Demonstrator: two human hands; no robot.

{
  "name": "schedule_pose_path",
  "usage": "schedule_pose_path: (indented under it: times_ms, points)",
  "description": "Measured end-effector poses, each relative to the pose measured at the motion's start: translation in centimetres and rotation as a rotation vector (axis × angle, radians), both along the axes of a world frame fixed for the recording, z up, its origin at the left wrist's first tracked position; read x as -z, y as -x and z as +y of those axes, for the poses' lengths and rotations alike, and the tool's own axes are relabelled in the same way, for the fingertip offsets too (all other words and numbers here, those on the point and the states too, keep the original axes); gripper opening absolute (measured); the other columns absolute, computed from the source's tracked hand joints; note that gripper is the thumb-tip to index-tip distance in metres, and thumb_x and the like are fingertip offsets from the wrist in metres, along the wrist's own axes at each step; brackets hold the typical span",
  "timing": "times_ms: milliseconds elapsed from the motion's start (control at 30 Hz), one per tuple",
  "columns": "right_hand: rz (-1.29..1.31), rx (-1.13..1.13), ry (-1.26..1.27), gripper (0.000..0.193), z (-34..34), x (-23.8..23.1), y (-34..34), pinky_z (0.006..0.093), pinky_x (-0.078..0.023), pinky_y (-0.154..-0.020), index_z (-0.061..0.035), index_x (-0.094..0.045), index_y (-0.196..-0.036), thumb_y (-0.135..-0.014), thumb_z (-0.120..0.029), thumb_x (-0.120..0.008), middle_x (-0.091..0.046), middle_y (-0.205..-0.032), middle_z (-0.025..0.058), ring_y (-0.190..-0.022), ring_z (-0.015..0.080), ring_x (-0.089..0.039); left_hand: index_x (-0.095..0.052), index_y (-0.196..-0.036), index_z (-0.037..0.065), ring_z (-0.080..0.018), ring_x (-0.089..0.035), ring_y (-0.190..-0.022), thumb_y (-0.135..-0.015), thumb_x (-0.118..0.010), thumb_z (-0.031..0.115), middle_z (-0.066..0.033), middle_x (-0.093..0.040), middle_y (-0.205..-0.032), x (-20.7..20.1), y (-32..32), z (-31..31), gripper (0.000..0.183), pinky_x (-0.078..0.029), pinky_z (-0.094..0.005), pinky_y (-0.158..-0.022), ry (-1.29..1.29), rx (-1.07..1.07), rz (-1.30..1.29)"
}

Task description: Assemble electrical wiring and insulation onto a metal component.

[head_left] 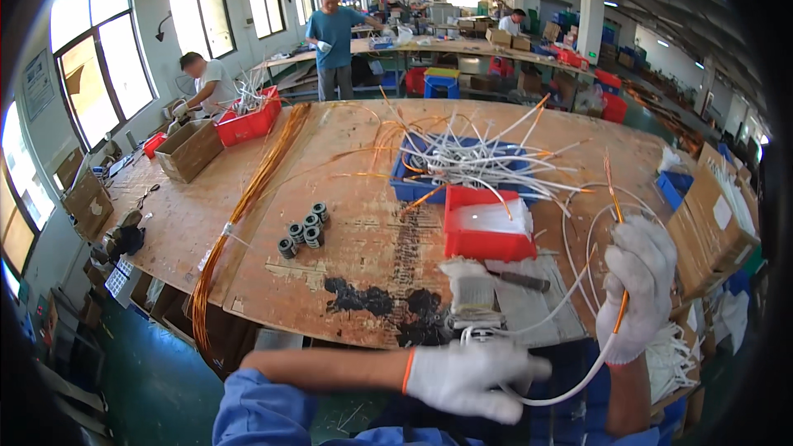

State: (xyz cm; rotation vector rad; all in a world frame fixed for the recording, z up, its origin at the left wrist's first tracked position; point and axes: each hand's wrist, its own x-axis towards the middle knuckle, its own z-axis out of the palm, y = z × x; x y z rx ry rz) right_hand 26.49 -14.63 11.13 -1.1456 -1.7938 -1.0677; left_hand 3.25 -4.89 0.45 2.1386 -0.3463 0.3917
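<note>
**Gloved hands hold a white sleeve and orange wire above the bench edge**

The right hand (638, 285), in a white glove, is closed around an orange wire (615, 198) that stands up out of the fist, with a white sleeve (570, 392) curving down from it, likely so the wire stays straight. The left hand (467, 376), also gloved, lies low across the body, fingers pressed together over the sleeve's other end; what exactly it pinches I cannot tell. Both hover near the table (355, 223) edge. Just ahead sit a red bin (483, 241) and, behind it, a blue bin (413, 190) heaped with white sleeves, within easy reach. To the left lie small black spools (304, 231) and a long orange bundle (248, 198).
</note>
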Motion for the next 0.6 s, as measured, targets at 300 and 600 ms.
schedule_pose_path:
  times_ms: [300, 600]
  points:
    - [-0.302, 0.058, 0.706, 0.021, -0.3, 1.0, -8.9, 0.0474, -0.052, -0.067, -0.0111, -0.064, -0.093, -0.074, -0.004, -0.068, -0.065, -0.081, 0.0123, -0.073, 0.036, -0.066, -0.058, -0.085, 0.003, -0.0389, -0.058, -0.057, -0.116, -0.056, 0.032, -0.0177, -0.052, -0.064, 1.3, 3.7, -10.8, 0.042, -0.045, -0.0474, -0.058, 0.429, -0.494, 0.012]
    - [0.431, 0.174, 0.02, 0.024, -6.7, 3.4, -15.6, 0.0398, -0.053, -0.084, 0.0018, -0.067, -0.123, -0.109, -0.018, -0.066, -0.075, -0.107, 0.0154, -0.094, 0.0226, -0.069, -0.063, -0.088, 0.002, -0.0128, -0.056, -0.062, -0.117, -0.054, 0.036, -0.0046, -0.058, -0.069, -1.6, 3.5, -9.5, 0.045, -0.047, -0.0344, -0.058, 0.588, -0.416, 0.208]
